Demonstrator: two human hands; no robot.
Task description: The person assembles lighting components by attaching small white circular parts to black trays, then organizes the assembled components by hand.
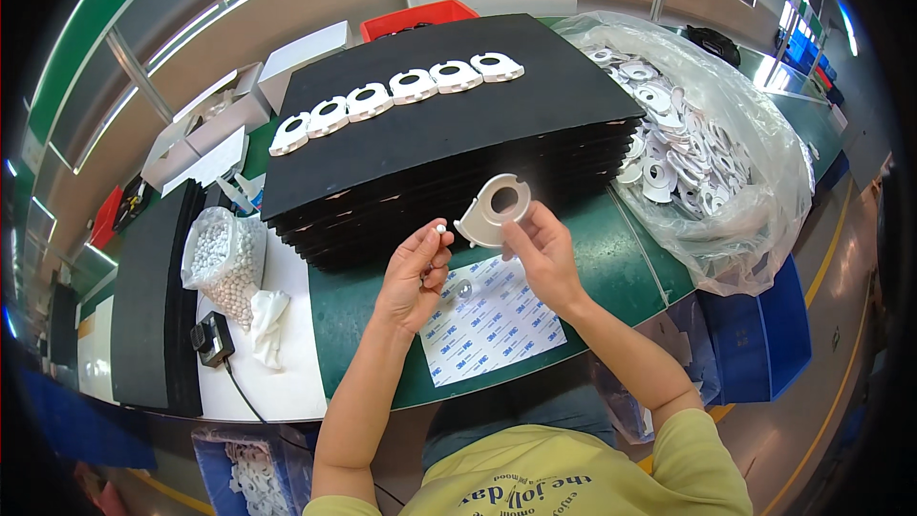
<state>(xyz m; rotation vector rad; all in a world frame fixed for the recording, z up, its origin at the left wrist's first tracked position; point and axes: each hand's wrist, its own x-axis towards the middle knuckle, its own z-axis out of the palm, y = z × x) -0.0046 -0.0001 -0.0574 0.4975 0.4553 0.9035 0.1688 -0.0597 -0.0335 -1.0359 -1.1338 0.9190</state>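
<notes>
Between the fingertips of my left hand (417,272) is a small round white bead (441,228). Its other fingers curl toward the palm. My right hand (546,253) pinches a flat white plastic part (480,228) by its lower right edge; the part has a large round hole and tapers to a narrow end. That end points at the bead, with a small gap between them. Beneath my hands a white sheet with blue print (497,334) lies on the green table, and a small clear piece (463,289) rests on it.
A stack of black boards (458,129) carries a row of similar white parts (368,114). To its right, a clear bag (764,167) bulges with more parts. At left are a bag of small white beads (224,258) and a black corded device (211,337). A blue bin (764,334) stands lower right.
</notes>
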